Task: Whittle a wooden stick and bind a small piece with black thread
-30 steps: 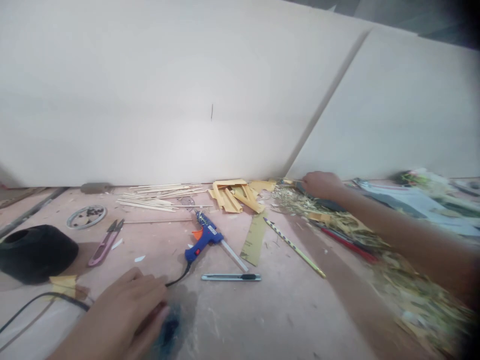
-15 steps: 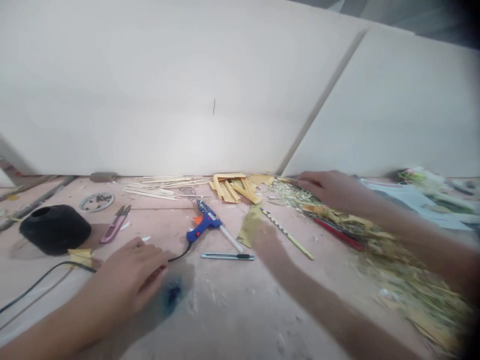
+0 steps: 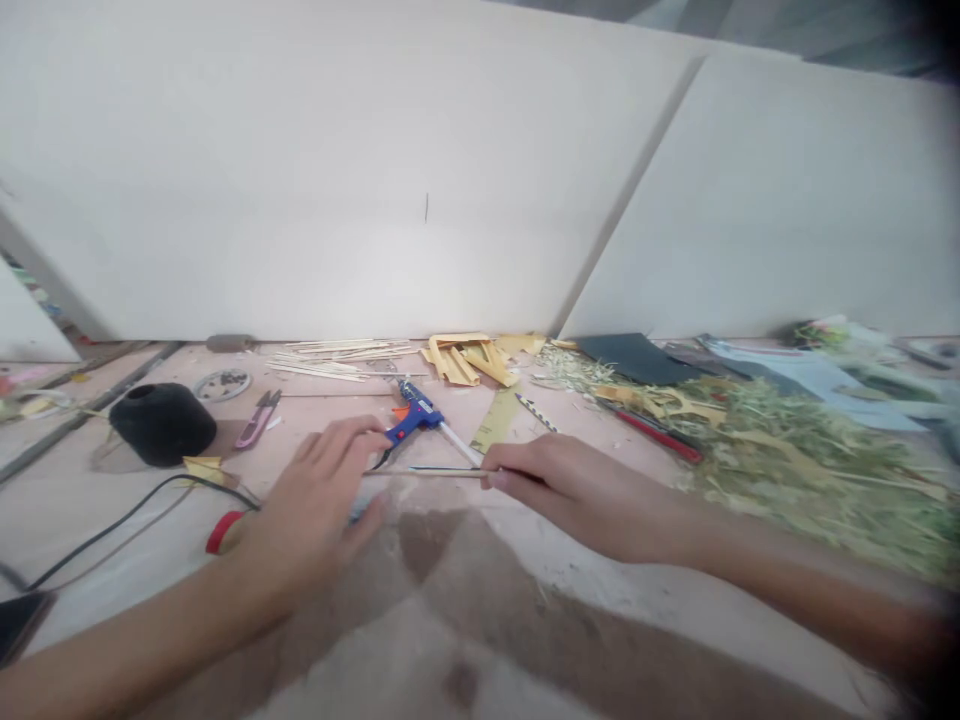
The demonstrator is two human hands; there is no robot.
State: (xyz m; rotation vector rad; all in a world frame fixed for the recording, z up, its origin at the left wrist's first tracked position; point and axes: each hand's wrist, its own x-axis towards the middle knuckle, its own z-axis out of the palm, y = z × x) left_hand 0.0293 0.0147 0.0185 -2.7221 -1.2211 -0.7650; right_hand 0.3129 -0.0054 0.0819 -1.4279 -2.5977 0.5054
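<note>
Thin stick pinched between both my hands, low over the table.
Right hand grips one end, left hand fingers loosely spread at the other; bending risks snapping it, and the glue gun sits near.

Soft, even light, frame smeared toward the rim

I see a pale glow on the white wall at twelve o'clock; both forearms throw broad dull shadows on the surface toward six. The straw pile at three o'clock is blurred, and the corners at two and four darken.
</note>
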